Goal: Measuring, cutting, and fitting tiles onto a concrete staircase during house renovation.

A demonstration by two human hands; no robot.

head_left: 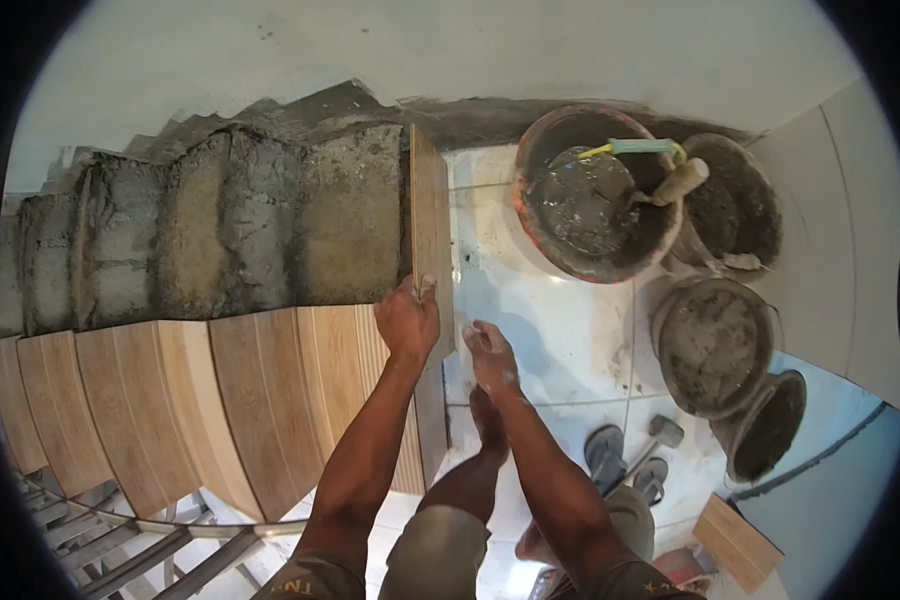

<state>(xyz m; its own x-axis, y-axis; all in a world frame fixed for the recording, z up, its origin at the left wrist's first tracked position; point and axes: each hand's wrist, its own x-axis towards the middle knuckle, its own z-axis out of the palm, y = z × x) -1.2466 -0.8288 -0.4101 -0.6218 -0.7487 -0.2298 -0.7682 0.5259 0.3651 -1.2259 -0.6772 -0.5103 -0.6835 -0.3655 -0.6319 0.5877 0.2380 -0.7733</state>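
A wood-look tile [431, 200] stands upright on its long edge against the front of the lowest bare step. Its far end reaches the wall. My left hand [410, 325] is closed on the near end of this tile, with fingers over its top edge. Just right of the tile's face hangs my right hand [492, 358], fingers loosely bent and apart, holding nothing I can see. Left of the tile, rough cement steps [355, 210] climb away along the wall. Wood-look tiles [270, 370] cover the near half of the same steps.
A large bucket [522, 190] of wet mortar holds a trowel [682, 182] and a green-handled tool [640, 146]. More mortar buckets [660, 335] stand at right. A mallet [665, 431], sandals [605, 455] and a loose tile [738, 540] lie on the white floor. Metal railing [160, 555] runs lower left.
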